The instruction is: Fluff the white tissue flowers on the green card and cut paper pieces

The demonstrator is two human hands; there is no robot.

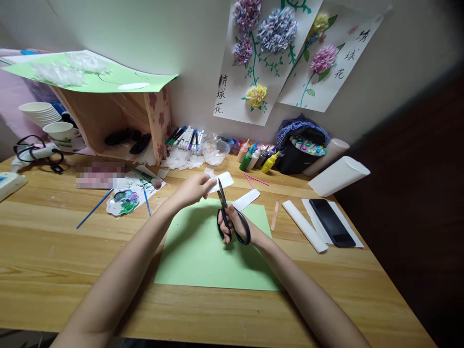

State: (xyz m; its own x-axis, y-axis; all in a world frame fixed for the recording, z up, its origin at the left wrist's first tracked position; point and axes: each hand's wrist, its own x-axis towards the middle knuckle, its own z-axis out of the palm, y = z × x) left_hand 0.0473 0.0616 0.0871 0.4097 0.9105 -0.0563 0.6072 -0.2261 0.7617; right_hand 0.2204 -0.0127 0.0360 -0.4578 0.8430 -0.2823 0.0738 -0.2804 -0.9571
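My left hand pinches a small strip of white paper above the far edge of a green sheet. In my right hand is a pair of black-handled scissors, with fingers through the loops. The blades point up and away, right at the strip beside my left fingers; whether they have cut into it I cannot tell. Another white paper strip lies just beyond the scissors, at the green sheet's far edge.
A paint palette and blue brushes lie left. Paint bottles, markers and a plastic bowl line the wall. To the right are a wooden stick, a folded white paper and a phone.
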